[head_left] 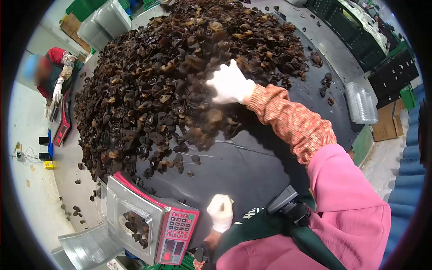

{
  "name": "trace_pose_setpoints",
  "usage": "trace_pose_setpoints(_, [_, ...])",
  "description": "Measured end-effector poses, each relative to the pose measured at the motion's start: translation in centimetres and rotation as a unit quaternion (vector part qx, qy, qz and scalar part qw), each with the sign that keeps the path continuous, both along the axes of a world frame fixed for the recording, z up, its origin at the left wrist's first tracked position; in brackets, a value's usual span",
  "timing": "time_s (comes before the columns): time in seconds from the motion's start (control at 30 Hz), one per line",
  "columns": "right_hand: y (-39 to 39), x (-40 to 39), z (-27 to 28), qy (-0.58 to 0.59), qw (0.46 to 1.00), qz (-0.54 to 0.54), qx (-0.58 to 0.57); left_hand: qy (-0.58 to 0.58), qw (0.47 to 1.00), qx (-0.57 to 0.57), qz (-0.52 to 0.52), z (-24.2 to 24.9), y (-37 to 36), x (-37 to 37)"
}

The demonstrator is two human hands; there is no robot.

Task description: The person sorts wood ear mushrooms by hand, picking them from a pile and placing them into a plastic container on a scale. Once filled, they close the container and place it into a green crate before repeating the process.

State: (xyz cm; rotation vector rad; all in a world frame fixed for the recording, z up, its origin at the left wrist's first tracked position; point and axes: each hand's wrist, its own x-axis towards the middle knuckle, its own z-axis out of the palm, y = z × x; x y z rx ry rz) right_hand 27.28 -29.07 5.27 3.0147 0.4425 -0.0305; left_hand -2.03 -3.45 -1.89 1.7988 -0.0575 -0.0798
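Right grip [231, 83] against dark fungus heap [148, 76]

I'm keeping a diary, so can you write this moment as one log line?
right hand: at dark pile | left hand: curled, near scale | tray: on scale, some pieces inside

A heap of mushrooms [148, 90] is spreading over the table [252, 157] ahead and left of the right hand [231, 84], while a scale [178, 229] is standing just left of the left hand [220, 212], carrying a tray [120, 234] with mushrooms in it. Beyond the heap, a container stack [105, 26] is standing, and a second scale [62, 128] is lying far left, near a co-worker [56, 74]. Right of the hands, another stack [361, 103] is lying by a box [388, 120], with crates [344, 27] farther ahead.
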Motion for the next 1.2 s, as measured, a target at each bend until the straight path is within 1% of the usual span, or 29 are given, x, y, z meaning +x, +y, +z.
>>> trace_pose_setpoints(0.03, [-0.8, -1.6, 0.7, 0.023, 1.0, -0.004, -0.002, -0.016, 1.0, 0.008, -0.003, 0.0, -0.1, -0.1])
trace_pose_setpoints(0.1, [-2.5, -4.7, 0.5, -0.001, 1.0, 0.01, -0.009, -0.049, 0.998, 0.023, -0.009, 0.1, -0.2, 0.2])
trace_pose_setpoints(0.13, [-3.4, -6.0, 0.7, 0.004, 1.0, 0.005, -0.012, -0.012, 1.0, 0.003, -0.007, 0.2, -0.1, 0.0])
trace_pose_setpoints(0.23, [-5.4, -9.2, 1.6, 0.016, 1.0, -0.011, -0.011, -0.024, 1.0, 0.006, -0.008, 0.5, -0.3, 0.0])
trace_pose_setpoints(0.3, [-7.0, -10.6, 2.2, -0.054, 0.998, 0.014, 0.022, -0.034, 0.999, 0.013, -0.011, 0.7, -0.4, 0.2])
trace_pose_setpoints(0.33, [-7.9, -11.0, 2.9, -0.052, 0.997, 0.001, 0.05, -0.041, 0.999, 0.017, -0.013, 0.8, -0.5, 0.2])
trace_pose_setpoints(0.37, [-8.5, -11.0, 4.0, -0.026, 0.998, -0.035, 0.05, -0.049, 0.998, 0.022, -0.015, 0.8, -0.5, 0.2])
trace_pose_setpoints(0.43, [-10.8, -10.4, 5.1, -0.015, 0.992, -0.109, 0.068, -0.028, 0.999, 0.011, -0.012, -0.2, -0.1, -0.2])
trace_pose_setpoints(0.47, [-11.8, -9.6, 5.6, 0.0, 0.988, -0.141, 0.059, -0.023, 1.0, 0.007, -0.011, -0.3, -0.1, -0.2])
trace_pose_setpoints(0.5, [-12.6, -8.7, 6.1, -0.008, 0.987, -0.153, 0.046, -0.017, 1.0, 0.003, -0.009, -0.5, -0.1, -0.3])
trace_pose_setpoints(0.53, [-13.1, -7.4, 6.2, -0.035, 0.986, -0.153, 0.062, -0.005, 1.0, -0.023, 0.001, -0.8, -0.2, -0.5])
trace_pose_setpoints(0.57, [-13.6, -6.0, 6.2, -0.059, 0.984, -0.152, 0.078, 0.011, 1.0, -0.011, 0.003, -1.2, 0.1, -0.8])
trace_pose_setpoints(0.6, [-14.5, -3.9, 4.9, -0.132, 0.98, -0.109, 0.097, 0.027, 1.0, 0.001, 0.006, -1.8, 0.5, -1.0])
trace_pose_setpoints(0.63, [-13.9, -2.4, 5.4, -0.134, 0.975, -0.104, 0.146, 0.044, 0.999, 0.013, 0.01, -1.6, 0.4, -0.7])
trace_pose_setpoints(0.67, [-13.3, -0.7, 5.7, -0.112, 0.973, -0.102, 0.175, 0.0, 0.999, 0.048, -0.009, -1.1, 0.4, -0.5])
trace_pose_setpoints(0.7, [-12.7, 1.3, 6.0, -0.092, 0.97, -0.101, 0.203, -0.009, 0.999, 0.051, -0.011, -1.1, 0.4, -0.4])
trace_pose_setpoints(0.77, [-11.2, 5.2, 5.7, -0.113, 0.965, -0.096, 0.215, -0.024, 0.998, 0.059, -0.014, -1.2, 0.3, -0.6])
trace_pose_setpoints(0.83, [-11.3, 11.6, 2.6, -0.185, 0.949, -0.073, 0.243, -0.063, 0.996, 0.064, -0.022, -1.6, 0.2, -0.5])
trace_pose_setpoints(0.9, [-10.6, 16.4, 1.6, -0.201, 0.945, -0.108, 0.233, -0.086, 0.993, 0.071, -0.045, -2.1, 0.6, -0.4])
trace_pose_setpoints(0.97, [-9.9, 19.9, 1.0, -0.142, 0.949, -0.138, 0.246, -0.101, 0.991, 0.069, -0.048, -2.4, 0.7, 0.4])
trace_pose_setpoints(1.0, [-9.3, 20.4, 1.3, -0.111, 0.949, -0.154, 0.252, -0.107, 0.991, 0.068, -0.051, -2.4, 0.7, 0.6])
trace_pose_setpoints(1.03, [-9.0, 20.4, 1.4, 0.01, 0.955, -0.085, 0.285, -0.115, 0.99, 0.066, -0.055, -2.4, 0.8, 0.8])
trace_pose_setpoints(1.07, [-7.9, 19.5, 0.3, 0.016, 0.967, -0.103, 0.231, -0.114, 0.989, 0.062, -0.064, -2.2, 0.9, 0.6])
trace_pose_setpoints(1.1, [-5.5, 17.2, 1.0, 0.017, 0.978, -0.115, 0.172, -0.12, 0.989, 0.055, -0.068, -2.0, 0.7, 0.4])
trace_pose_setpoints(1.17, [-4.7, 15.3, 0.8, 0.095, 0.968, -0.032, 0.231, -0.124, 0.989, 0.059, -0.063, -1.7, 0.3, 0.2])
trace_pose_setpoints(1.2, [-4.4, 13.8, 0.6, 0.1, 0.966, -0.004, 0.239, -0.12, 0.989, 0.072, -0.055, -1.5, 0.0, 0.2])
